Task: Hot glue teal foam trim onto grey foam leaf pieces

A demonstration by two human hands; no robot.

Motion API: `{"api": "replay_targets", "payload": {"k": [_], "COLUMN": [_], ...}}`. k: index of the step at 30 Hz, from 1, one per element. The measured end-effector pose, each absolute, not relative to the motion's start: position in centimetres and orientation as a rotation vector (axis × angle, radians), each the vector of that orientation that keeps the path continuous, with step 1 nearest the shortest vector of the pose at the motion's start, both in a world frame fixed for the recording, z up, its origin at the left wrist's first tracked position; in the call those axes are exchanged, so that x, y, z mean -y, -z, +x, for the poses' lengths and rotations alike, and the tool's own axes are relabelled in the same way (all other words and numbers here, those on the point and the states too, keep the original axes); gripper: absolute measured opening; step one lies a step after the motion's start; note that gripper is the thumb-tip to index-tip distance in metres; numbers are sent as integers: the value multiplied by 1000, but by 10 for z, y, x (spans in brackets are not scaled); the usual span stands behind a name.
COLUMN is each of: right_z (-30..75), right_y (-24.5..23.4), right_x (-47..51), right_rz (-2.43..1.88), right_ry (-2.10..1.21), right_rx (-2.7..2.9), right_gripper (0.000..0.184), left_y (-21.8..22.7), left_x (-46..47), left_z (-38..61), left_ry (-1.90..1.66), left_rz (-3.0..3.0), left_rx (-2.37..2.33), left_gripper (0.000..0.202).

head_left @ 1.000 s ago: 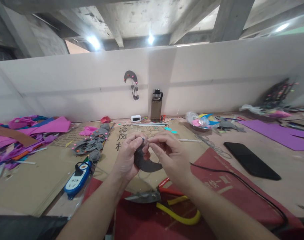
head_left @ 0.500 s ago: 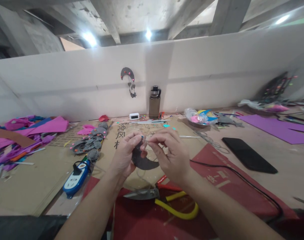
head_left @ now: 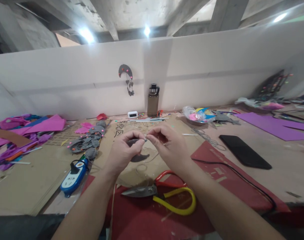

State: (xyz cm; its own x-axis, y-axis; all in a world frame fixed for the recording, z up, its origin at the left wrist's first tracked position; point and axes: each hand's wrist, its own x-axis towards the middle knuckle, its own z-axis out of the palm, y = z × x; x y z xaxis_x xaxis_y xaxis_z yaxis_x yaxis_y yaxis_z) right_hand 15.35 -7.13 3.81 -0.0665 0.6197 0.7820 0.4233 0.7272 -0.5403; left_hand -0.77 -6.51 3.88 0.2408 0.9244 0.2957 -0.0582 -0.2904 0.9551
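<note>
My left hand is closed around a dark grey felt crescent, whose lower curve shows below the fingers. Thumb and forefinger of my right hand are pinched at a thin string, right against the left fingertips; the exact pinch point is too small to make out. A grey loop of string lies just under the crescent on the brown cardboard. Nearer to me, scissors with one red and one yellow handle rest on red card, blades pointing left.
Left of my hands are grey felt pieces with pink dots, a grey yarn ball and a blue-white power strip. A black phone lies right. Behind stand a bottle and small white clock. A crescent ornament hangs on the wall.
Both hands have drawn their fingertips together over the crescent, which is now more covered by the left hand. The view has shifted slightly, and more of the scissors shows.
</note>
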Motion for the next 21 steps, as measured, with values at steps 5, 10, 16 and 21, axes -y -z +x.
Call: {"api": "replay_targets", "payload": {"k": [5, 10, 16, 21], "right_z": [158, 156, 153, 147], "right_y": [-43, -42, -35, -32], "right_x": [70, 74, 79, 82], "right_rz": [-887, -873, -813, -717], "right_ry": [-169, -152, -117, -40], "right_rx": [1752, 1825, 1817, 1776], "right_gripper": [9, 8, 7, 12], "left_y": [-41, -37, -38, -40], "left_x": [64, 61, 64, 68], "left_z": [-9, -6, -4, -4], "left_ry": [-1361, -1481, -1620, -1714], "left_rz": [1952, 2269, 2248, 2186], "left_rx": [-1012, -1067, -1169, -1143], "left_gripper": [5, 9, 6, 15]}}
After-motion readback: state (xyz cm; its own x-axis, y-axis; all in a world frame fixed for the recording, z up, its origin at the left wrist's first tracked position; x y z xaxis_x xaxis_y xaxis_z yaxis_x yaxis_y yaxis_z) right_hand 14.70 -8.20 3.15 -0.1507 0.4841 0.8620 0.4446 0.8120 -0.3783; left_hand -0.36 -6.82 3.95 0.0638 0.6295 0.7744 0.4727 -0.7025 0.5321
